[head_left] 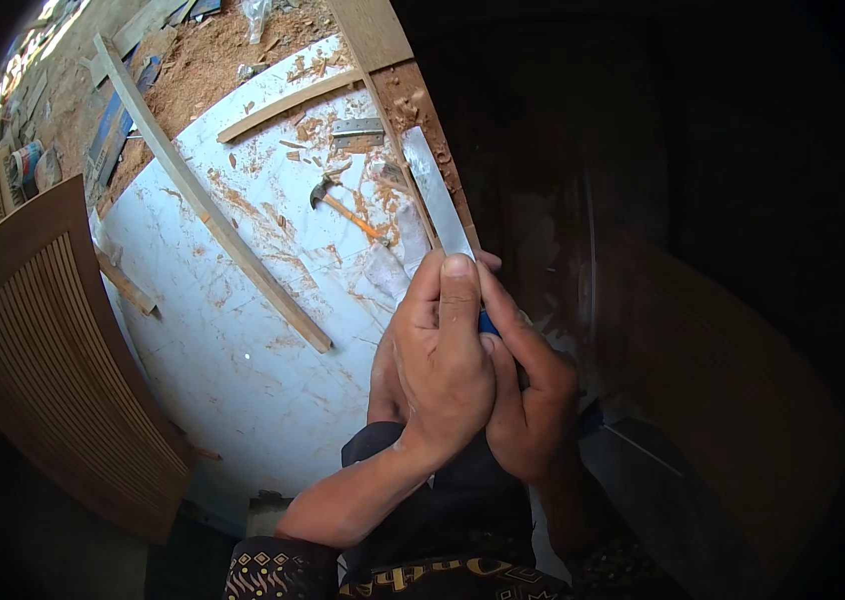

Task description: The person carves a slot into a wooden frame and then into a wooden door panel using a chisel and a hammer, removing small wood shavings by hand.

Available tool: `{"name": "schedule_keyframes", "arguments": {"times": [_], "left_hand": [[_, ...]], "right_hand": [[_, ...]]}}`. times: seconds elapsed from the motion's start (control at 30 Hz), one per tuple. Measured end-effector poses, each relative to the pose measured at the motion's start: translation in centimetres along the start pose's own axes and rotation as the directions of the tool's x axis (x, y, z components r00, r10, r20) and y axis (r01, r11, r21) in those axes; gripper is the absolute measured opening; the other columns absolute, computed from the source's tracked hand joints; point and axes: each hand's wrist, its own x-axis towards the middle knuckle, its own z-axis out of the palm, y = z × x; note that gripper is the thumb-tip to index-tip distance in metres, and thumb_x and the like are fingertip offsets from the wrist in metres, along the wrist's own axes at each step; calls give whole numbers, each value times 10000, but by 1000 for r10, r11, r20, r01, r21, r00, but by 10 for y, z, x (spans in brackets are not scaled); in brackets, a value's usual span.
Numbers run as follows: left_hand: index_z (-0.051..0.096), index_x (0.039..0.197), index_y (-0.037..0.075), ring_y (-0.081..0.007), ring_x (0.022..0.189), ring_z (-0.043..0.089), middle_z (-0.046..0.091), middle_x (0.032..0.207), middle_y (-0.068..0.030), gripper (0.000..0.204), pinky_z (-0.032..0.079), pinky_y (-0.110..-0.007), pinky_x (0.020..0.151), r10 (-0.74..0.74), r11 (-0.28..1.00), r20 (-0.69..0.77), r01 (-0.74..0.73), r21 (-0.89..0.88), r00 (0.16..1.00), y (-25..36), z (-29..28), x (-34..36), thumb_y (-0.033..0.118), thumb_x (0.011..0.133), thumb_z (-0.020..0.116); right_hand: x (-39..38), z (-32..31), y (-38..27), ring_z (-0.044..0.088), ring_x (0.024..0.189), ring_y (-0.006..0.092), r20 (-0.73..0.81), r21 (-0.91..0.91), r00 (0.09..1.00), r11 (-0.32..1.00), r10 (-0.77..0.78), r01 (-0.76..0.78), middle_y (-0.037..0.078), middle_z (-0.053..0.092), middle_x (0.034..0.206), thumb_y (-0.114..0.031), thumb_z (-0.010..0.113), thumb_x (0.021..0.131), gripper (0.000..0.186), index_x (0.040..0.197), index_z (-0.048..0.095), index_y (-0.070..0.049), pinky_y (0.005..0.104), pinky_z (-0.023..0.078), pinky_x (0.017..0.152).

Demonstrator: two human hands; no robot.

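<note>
Both my hands are closed around a chisel [439, 200] with a long flat metal blade and a blue handle, of which only a bit shows between the fingers. My left hand [446, 360] pinches the blade's lower part, thumb on top. Behind and right of it, my right hand [533, 395] wraps the handle, its forefinger stretched along the tool. The blade lies over the edge of a brown wooden board [373, 35], its tip on a rough, chipped stretch [411, 95]. Beside the board, a metal hinge [358, 128] and a hammer [348, 213] with an orange handle lie on the floor.
A long wooden batten [213, 205] crosses the white, shaving-strewn floor [213, 400]; a shorter strip [288, 105] lies beyond it. At left stands a slatted brown wooden panel [73, 360]. Reddish sawdust [208, 75] is heaped at the back. The right side is very dark.
</note>
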Motion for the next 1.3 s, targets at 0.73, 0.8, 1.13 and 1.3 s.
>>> {"name": "schedule_keyframes", "arguments": {"times": [0.73, 0.8, 1.13, 1.3], "left_hand": [[660, 1098, 30, -43, 773, 487, 571, 834, 29, 406, 414, -232, 696, -69, 997, 6, 69, -15, 998, 13, 2, 8, 359, 1159, 430], [664, 1100, 32, -39, 780, 482, 568, 837, 35, 406, 405, -230, 695, -54, 998, 19, 54, -23, 998, 12, 4, 11, 361, 1159, 433], [662, 1100, 20, -40, 776, 477, 567, 850, 32, 415, 405, -232, 699, -62, 998, -1, 62, -30, 998, 10, 4, -7, 356, 1160, 426], [655, 1098, 8, -45, 765, 501, 572, 836, 20, 420, 423, -235, 693, -16, 999, -23, 17, 33, 1000, 0, 2, -7, 353, 1160, 424]], "right_hand": [[12, -1, -6, 635, 1335, 399, -11, -2, 1000, 1000, 0, 0, 310, 646, 1385, -5, 517, 1044, 460, 1500, 540, 54, 433, 500, 1099], [14, -3, -7, 623, 1350, 370, -2, 5, 1000, 1000, 11, -11, 302, 638, 1407, -6, 496, 1054, 455, 1502, 535, 61, 418, 485, 1115], [0, -6, -12, 636, 1332, 372, 15, 5, 998, 998, 59, -59, 306, 647, 1392, 0, 506, 1048, 451, 1492, 539, 75, 420, 492, 1109], [2, -5, -7, 649, 1310, 411, -3, 7, 1000, 1000, 5, -5, 323, 654, 1365, -10, 525, 1045, 443, 1480, 552, 72, 437, 511, 1091]]}}
